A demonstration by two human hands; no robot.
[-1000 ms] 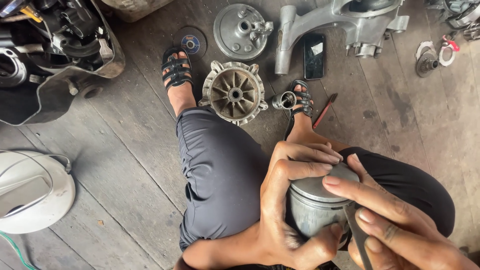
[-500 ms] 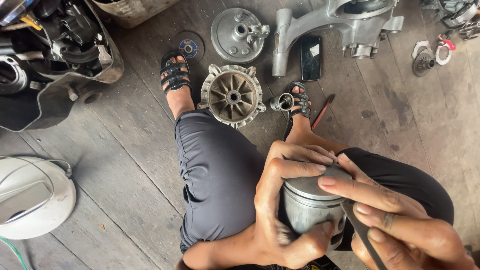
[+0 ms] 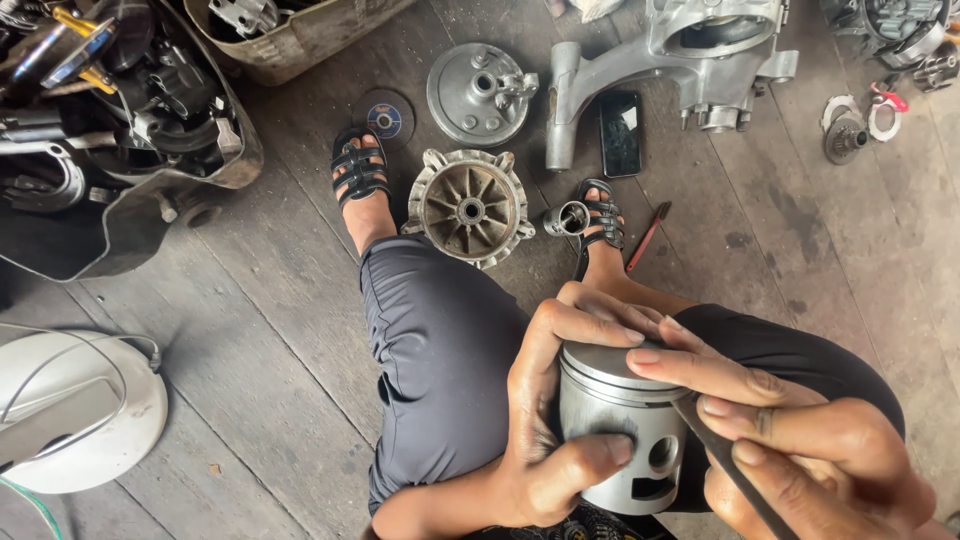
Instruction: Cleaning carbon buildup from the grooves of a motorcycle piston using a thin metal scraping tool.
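1. Head view, lower right of the frame: my left hand (image 3: 545,400) is wrapped around a grey metal piston (image 3: 620,425), fingers (image 3: 590,315) curled over its flat crown and thumb pressed on the skirt just beside the pin hole. The piston sits upright over my lap, above my dark trousers (image 3: 440,370).
2. Same corner: my right hand (image 3: 800,440) comes in from the lower right, fingers closed narrowly on a thin dark tool (image 3: 730,465) that runs slantwise across the piston's right side. My forefinger lies along the edge of the crown, touching it.
3. Centre of the frame: a round finned hub (image 3: 470,208) lies on the wooden floor (image 3: 250,330) between my two sandalled feet, with a small metal sleeve (image 3: 566,218) just beside the foot further right.
4. Top centre: a round grey cover plate (image 3: 478,92), a small cutting disc (image 3: 384,118) to its left, a black phone (image 3: 620,133) and a large grey engine casing (image 3: 690,50).
5. Right of centre: a red-handled tool (image 3: 648,235) lies on the boards near my foot.
6. Upper left: an open scooter body (image 3: 110,130) with its works showing; lower left, a white rounded panel (image 3: 75,410).
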